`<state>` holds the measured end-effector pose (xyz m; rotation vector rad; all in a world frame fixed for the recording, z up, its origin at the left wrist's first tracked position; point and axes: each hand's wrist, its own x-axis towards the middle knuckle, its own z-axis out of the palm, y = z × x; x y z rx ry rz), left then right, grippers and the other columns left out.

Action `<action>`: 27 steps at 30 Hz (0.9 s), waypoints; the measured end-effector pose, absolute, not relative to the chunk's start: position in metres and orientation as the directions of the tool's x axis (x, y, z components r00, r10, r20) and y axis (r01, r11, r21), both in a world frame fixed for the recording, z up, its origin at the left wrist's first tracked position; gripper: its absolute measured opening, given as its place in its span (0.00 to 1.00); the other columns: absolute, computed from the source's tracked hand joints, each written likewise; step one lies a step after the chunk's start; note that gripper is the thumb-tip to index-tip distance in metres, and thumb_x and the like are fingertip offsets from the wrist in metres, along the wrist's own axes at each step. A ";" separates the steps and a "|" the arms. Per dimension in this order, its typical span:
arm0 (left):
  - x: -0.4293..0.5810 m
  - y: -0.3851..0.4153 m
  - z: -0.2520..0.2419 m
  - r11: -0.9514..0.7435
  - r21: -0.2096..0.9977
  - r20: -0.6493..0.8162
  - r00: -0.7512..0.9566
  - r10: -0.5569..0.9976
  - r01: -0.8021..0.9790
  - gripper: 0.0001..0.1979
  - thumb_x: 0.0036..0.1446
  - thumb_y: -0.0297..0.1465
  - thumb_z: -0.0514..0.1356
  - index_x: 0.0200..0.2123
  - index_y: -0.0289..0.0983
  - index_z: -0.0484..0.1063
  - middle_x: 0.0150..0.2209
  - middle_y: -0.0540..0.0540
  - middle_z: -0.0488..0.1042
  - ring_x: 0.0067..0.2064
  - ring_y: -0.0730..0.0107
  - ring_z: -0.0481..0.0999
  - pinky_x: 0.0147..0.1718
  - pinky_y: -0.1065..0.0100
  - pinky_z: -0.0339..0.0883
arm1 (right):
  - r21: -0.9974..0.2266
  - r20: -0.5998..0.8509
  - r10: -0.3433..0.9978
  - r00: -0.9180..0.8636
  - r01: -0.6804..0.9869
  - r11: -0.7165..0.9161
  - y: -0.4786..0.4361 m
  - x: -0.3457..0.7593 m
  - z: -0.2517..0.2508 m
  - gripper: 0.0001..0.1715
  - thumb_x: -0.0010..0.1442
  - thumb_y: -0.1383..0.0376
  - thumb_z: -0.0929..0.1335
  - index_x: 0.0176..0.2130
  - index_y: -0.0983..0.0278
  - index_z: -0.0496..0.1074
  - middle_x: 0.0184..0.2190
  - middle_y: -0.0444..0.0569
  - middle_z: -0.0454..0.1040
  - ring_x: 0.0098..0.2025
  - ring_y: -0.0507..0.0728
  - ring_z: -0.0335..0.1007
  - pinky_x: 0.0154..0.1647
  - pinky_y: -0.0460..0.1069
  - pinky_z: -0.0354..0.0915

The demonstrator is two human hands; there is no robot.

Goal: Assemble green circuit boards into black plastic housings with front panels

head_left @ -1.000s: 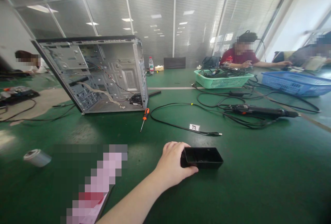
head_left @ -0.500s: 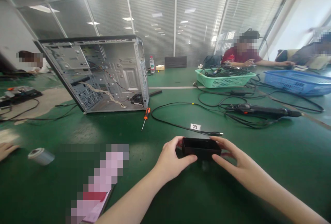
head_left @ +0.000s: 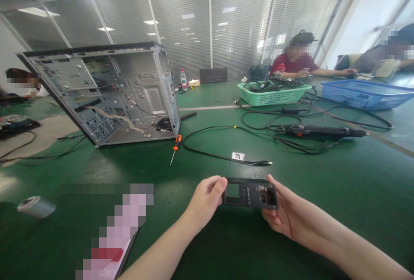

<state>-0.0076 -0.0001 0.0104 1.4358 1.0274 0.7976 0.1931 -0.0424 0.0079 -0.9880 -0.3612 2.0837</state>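
A small black rectangular housing (head_left: 249, 194) with cut-out openings is held up between both hands over the green table. My left hand (head_left: 208, 194) grips its left end, thumb on the near face. At the right end my right hand (head_left: 281, 211) holds it, with fingers curled underneath and behind. Green table colour shows through the left opening. Beyond the hands lie a black cable (head_left: 220, 157) with a metal-tipped plug and a white label (head_left: 238, 156). An orange-handled screwdriver (head_left: 177, 143) rests left of the cable.
An open computer case (head_left: 129, 94) stands at the back left. Behind on the right are a green basket (head_left: 274, 95) of cables, a blue basket (head_left: 365, 94) and a black power tool (head_left: 326, 132). A white roll (head_left: 37, 206) lies left. Other people sit around the table.
The black housing has been turned, so its face with openings now shows instead of its hollow inside. My left thumb has moved up onto its end, and my right fingers now curl below it.
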 end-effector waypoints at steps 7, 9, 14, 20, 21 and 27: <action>-0.010 0.005 0.005 0.141 0.981 -0.176 0.310 0.934 0.132 0.32 0.45 0.62 0.50 0.19 0.37 0.59 0.20 0.52 0.61 0.25 0.72 0.65 0.27 0.70 0.61 | -0.350 -0.502 0.691 -0.521 -0.607 -0.713 -0.041 0.195 0.012 0.21 0.69 0.55 0.57 0.31 0.67 0.59 0.22 0.46 0.63 0.22 0.49 0.62 0.23 0.40 0.58; -0.010 0.006 0.007 0.162 0.979 -0.191 0.273 0.943 0.124 0.32 0.44 0.63 0.51 0.19 0.37 0.59 0.19 0.53 0.61 0.25 0.72 0.64 0.27 0.70 0.60 | -0.366 -0.484 0.698 -0.527 -0.602 -0.709 -0.042 0.195 0.014 0.20 0.69 0.57 0.57 0.31 0.68 0.61 0.23 0.47 0.64 0.23 0.50 0.63 0.24 0.40 0.60; -0.010 0.009 0.013 0.187 0.981 -0.194 0.284 0.939 0.051 0.33 0.42 0.63 0.51 0.18 0.36 0.59 0.16 0.57 0.54 0.19 0.80 0.52 0.21 0.74 0.47 | -0.424 -0.404 0.736 -0.544 -0.602 -0.677 -0.042 0.200 0.016 0.14 0.65 0.59 0.64 0.33 0.68 0.64 0.26 0.48 0.68 0.27 0.50 0.67 0.30 0.41 0.63; -0.008 0.008 0.018 0.220 0.975 -0.222 0.287 0.932 0.038 0.32 0.44 0.63 0.50 0.22 0.37 0.60 0.15 0.60 0.50 0.18 0.80 0.49 0.23 0.72 0.46 | -0.571 -0.320 0.778 -0.541 -0.545 -0.614 -0.044 0.200 0.010 0.22 0.55 0.54 0.73 0.32 0.68 0.64 0.25 0.46 0.69 0.27 0.50 0.67 0.30 0.41 0.63; -0.007 0.008 0.018 0.211 0.977 -0.212 0.289 0.934 0.037 0.31 0.45 0.62 0.51 0.22 0.37 0.61 0.15 0.60 0.50 0.18 0.80 0.49 0.23 0.72 0.46 | -0.586 -0.317 0.786 -0.531 -0.542 -0.602 -0.044 0.200 0.009 0.22 0.55 0.54 0.73 0.31 0.68 0.64 0.25 0.45 0.68 0.27 0.49 0.66 0.30 0.41 0.63; -0.006 0.006 0.014 0.134 0.989 -0.145 0.304 0.942 0.055 0.26 0.55 0.55 0.48 0.24 0.37 0.61 0.15 0.58 0.52 0.20 0.76 0.52 0.26 0.71 0.48 | -0.613 -0.349 0.817 -0.460 -0.547 -0.570 -0.044 0.200 0.004 0.25 0.51 0.54 0.75 0.28 0.68 0.62 0.23 0.44 0.66 0.25 0.49 0.64 0.27 0.42 0.62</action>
